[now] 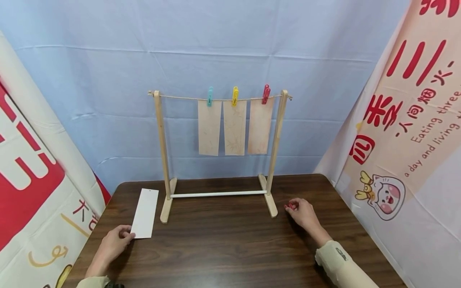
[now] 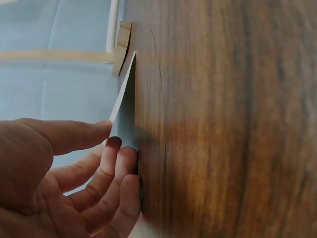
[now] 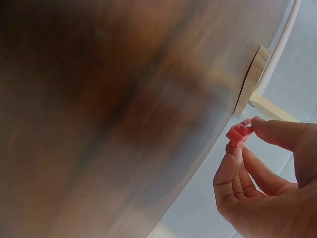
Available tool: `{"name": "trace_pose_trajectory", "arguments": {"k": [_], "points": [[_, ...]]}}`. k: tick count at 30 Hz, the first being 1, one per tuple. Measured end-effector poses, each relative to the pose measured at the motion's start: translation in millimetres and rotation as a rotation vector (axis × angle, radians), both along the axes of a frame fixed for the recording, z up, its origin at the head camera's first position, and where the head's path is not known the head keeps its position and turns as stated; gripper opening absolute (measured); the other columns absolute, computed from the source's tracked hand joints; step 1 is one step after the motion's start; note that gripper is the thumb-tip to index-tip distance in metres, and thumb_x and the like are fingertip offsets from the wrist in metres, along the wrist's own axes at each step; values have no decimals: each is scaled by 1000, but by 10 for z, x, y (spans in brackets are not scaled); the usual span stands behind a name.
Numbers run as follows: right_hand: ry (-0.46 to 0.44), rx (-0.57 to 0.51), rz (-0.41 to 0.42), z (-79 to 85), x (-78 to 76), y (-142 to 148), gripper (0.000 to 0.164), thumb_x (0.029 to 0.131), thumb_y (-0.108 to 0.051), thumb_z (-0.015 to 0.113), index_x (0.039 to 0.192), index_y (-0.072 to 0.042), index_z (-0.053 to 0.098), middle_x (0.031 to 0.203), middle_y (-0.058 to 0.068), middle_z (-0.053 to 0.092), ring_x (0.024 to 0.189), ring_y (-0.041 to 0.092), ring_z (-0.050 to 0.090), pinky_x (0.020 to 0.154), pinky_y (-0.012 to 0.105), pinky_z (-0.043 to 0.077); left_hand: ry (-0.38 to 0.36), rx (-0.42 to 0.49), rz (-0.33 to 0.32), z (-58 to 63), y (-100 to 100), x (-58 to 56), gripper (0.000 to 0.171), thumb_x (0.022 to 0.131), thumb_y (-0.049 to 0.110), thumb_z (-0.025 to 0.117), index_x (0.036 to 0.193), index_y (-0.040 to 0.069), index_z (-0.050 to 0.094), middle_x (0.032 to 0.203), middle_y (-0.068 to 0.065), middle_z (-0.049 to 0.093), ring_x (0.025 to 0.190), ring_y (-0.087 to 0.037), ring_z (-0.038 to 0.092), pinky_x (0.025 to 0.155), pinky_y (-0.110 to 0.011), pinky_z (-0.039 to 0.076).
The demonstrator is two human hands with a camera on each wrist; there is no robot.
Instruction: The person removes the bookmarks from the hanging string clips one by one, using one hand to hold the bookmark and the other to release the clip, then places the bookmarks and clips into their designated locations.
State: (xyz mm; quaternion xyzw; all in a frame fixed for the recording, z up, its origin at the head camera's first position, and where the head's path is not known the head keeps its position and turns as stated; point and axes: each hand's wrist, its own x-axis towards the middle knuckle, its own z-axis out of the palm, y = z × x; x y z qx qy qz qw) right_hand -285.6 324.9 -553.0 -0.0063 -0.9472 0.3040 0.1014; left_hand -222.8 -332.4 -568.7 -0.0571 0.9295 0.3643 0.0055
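My left hand (image 1: 113,245) pinches the near left corner of a white paper card (image 1: 145,212) between thumb and fingers. In the left wrist view the card (image 2: 124,96) slants, its near end lifted and its far end low by the table. My right hand (image 1: 303,214) pinches a red clothespin (image 1: 291,206), right of the wooden rack's foot. Seen from the right wrist, the clothespin (image 3: 239,133) sits between thumb and fingertips. Three beige paper cards hang from the rack's string, under a teal clothespin (image 1: 210,97), a yellow clothespin (image 1: 235,96) and a red clothespin (image 1: 266,95).
The wooden rack (image 1: 276,140) stands at the back of the dark brown table (image 1: 223,248), with a white bar (image 1: 218,194) low between its feet. A pale blue cloth (image 1: 108,100) hangs behind it. Printed banners flank the table on both sides.
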Motion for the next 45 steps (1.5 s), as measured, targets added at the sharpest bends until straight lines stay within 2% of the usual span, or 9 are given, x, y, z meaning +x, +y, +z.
{"name": "trace_pose_trajectory", "arguments": {"k": [5, 8, 11, 17, 22, 28, 36, 45], "points": [[-13, 13, 5, -5, -22, 4, 26, 96, -10, 79, 114, 7, 73, 91, 11, 71, 83, 25, 67, 80, 48, 56, -14, -59, -4, 14, -5, -13, 40, 103, 19, 69, 128, -13, 64, 91, -3, 72, 80, -17, 63, 75, -39, 51], [-24, 0, 8, -9, -38, 3, 25, 96, -11, 80, 113, 7, 73, 90, 9, 71, 82, 23, 67, 80, 47, 56, -19, -99, -2, 33, -1, -14, 40, 102, 20, 69, 127, -12, 65, 92, -5, 72, 85, -22, 64, 79, -48, 53], [-36, -18, 7, -15, -55, 3, 24, 96, -11, 80, 112, 6, 73, 89, 8, 71, 80, 21, 66, 78, 43, 55, -29, -123, 7, 45, 1, -6, 40, 102, 21, 70, 127, -10, 65, 93, -6, 71, 86, -25, 65, 77, -54, 53], [-45, -15, 3, -26, -75, 12, 23, 95, -10, 81, 109, 5, 73, 87, 8, 70, 80, 20, 65, 78, 43, 55, -50, -151, 24, 58, 14, 4, 39, 102, 22, 70, 128, -7, 65, 93, -6, 70, 83, -25, 64, 70, -53, 52], [-69, 9, 3, -33, -93, 20, 23, 96, -12, 80, 109, 6, 72, 88, 9, 69, 82, 23, 66, 81, 49, 56, -48, -169, 25, 76, 38, 4, 39, 102, 20, 71, 127, -8, 64, 92, -7, 70, 86, -29, 67, 72, -59, 53], [-106, 24, 1, -33, -116, -1, 26, 97, -14, 80, 111, 6, 72, 89, 9, 68, 83, 25, 65, 83, 50, 56, -63, -194, 35, 84, 42, -10, 37, 100, 19, 71, 126, -7, 64, 96, -11, 71, 88, -32, 68, 72, -61, 53], [-114, 44, 10, -53, -121, -10, 26, 96, -13, 81, 110, 7, 72, 87, 9, 67, 82, 25, 65, 82, 50, 56, -47, -223, 51, 10, 22, -45, 33, 98, 18, 73, 122, -4, 67, 93, -11, 72, 85, -31, 68, 70, -59, 52], [-108, 56, 29, -43, -119, -8, 26, 95, -12, 81, 110, 7, 71, 86, 8, 65, 79, 23, 62, 77, 47, 55, -64, -251, 44, 97, 77, -9, 34, 100, 17, 70, 125, -5, 65, 92, -10, 71, 88, -32, 68, 68, -57, 52]]}}
